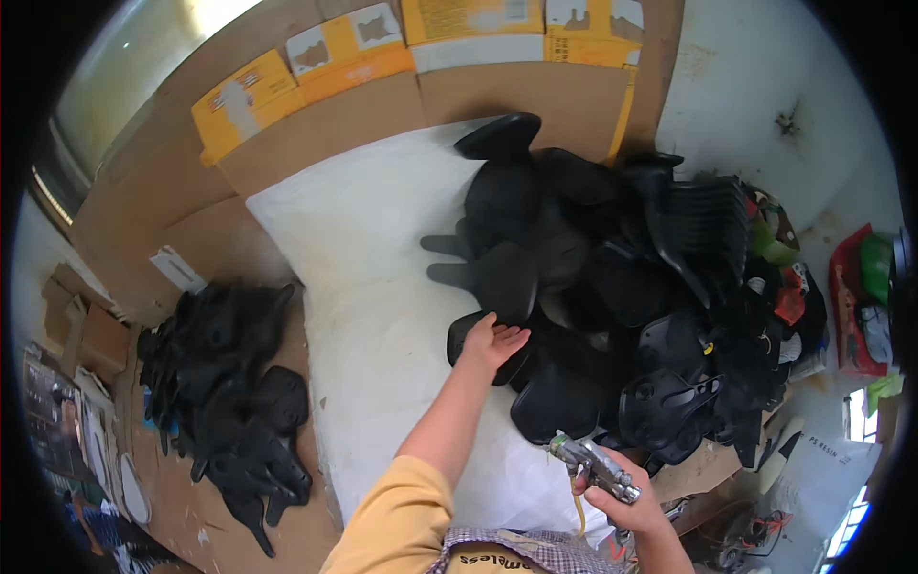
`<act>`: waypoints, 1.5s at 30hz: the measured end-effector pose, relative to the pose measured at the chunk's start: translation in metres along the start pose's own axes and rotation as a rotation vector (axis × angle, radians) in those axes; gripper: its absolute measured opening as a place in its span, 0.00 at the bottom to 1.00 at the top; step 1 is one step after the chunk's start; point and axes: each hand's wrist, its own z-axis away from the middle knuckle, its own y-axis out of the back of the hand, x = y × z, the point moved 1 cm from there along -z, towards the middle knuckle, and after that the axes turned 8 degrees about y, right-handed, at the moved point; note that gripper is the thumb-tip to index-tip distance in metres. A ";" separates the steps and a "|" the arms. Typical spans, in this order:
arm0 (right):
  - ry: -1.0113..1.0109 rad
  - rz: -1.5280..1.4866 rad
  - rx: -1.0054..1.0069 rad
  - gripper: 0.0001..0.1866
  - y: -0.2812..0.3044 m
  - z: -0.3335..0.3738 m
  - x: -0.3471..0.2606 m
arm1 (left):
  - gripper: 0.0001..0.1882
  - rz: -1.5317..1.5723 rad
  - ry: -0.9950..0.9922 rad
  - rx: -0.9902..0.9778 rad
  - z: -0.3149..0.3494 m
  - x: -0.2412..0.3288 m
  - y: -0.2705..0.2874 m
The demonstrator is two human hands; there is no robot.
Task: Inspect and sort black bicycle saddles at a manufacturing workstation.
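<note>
My left hand (497,342) reaches forward, fingers stretched out, at the near left edge of a heap of black moulded plastic parts (559,253). Its fingers lie over a rounded black piece (462,337); whether they touch it I cannot tell. Just beyond the fingertips is a black part with two prongs (507,277) pointing left. Lower right, my right hand (626,497) is wrapped round a metal spray gun (595,467), its nozzle end tilted up and to the left. A thin yellowish hose (579,512) hangs below the gun.
Under the heap lies a white sheet (363,287). A second pile of black parts (239,383) sits on brown board to the left. Cardboard panels (335,124) with yellow box pieces stand behind. At right are a ribbed black part (708,230) and a red container (849,306).
</note>
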 end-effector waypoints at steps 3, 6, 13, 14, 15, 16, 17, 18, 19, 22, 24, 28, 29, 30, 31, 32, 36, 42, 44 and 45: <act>0.018 0.075 0.035 0.30 0.010 0.001 -0.008 | 0.16 0.323 -0.130 0.002 -0.033 -0.010 -0.041; 0.038 0.142 0.051 0.30 0.019 0.006 -0.023 | 0.12 0.421 -0.165 0.008 -0.027 0.009 -0.034; 0.085 0.175 -0.065 0.29 0.011 0.006 -0.038 | 0.04 -0.184 -0.706 -0.253 0.102 0.060 0.091; 0.104 0.182 -0.114 0.29 0.006 0.005 -0.038 | 0.04 -0.173 -0.707 -0.214 0.122 0.060 0.113; 0.086 0.221 -0.151 0.28 0.001 0.002 -0.038 | 0.04 -0.209 -0.711 -0.193 0.142 0.058 0.136; 0.072 0.237 -0.178 0.28 -0.006 -0.001 -0.037 | 0.03 -0.262 -0.724 -0.241 0.158 0.056 0.155; 0.088 0.206 -0.159 0.28 -0.012 -0.005 -0.038 | 0.03 -0.236 -0.732 -0.166 0.171 0.053 0.172; 0.108 0.147 -0.137 0.27 -0.019 -0.008 -0.039 | 0.02 -0.253 -0.729 -0.119 0.180 0.048 0.188; 0.116 0.144 -0.109 0.28 -0.024 -0.010 -0.042 | 0.02 -0.282 -0.717 -0.093 0.186 0.042 0.202; 0.218 0.057 -0.047 0.31 -0.037 -0.016 -0.051 | 0.02 -0.187 -0.727 -0.037 0.193 0.031 0.235; 0.212 0.035 -0.054 0.32 -0.038 -0.013 -0.055 | 0.01 -0.192 -0.733 -0.036 0.198 0.037 0.249; 0.145 0.100 -0.166 0.30 -0.032 0.002 -0.045 | 0.08 0.136 -1.110 -0.143 0.230 0.089 0.252; 0.126 0.092 -0.133 0.31 -0.029 0.005 -0.041 | 0.12 0.232 -1.153 -0.217 0.237 0.100 0.245; 0.107 0.082 -0.099 0.31 -0.025 0.008 -0.036 | 0.15 0.278 -1.223 -0.355 0.240 0.107 0.232; 0.103 0.081 -0.079 0.31 -0.023 0.011 -0.031 | 0.19 0.307 -1.171 -0.231 0.228 0.111 0.212; 0.080 0.038 -0.013 0.31 -0.021 0.011 -0.027 | 0.21 0.149 -1.119 -0.060 0.207 0.105 0.187; 0.029 -0.009 0.079 0.30 -0.015 0.010 -0.018 | 0.22 -0.944 -1.154 0.316 0.087 0.019 0.080; 0.008 0.007 0.038 0.30 -0.007 0.011 -0.020 | 0.20 -1.765 -1.364 0.382 0.029 -0.047 0.030; 0.015 0.006 0.031 0.30 -0.005 0.013 -0.018 | 0.17 -1.677 -1.500 0.381 0.051 -0.029 0.038; 0.014 -0.008 0.028 0.30 -0.006 0.014 -0.016 | 0.14 -1.619 -1.620 0.366 0.066 -0.016 0.044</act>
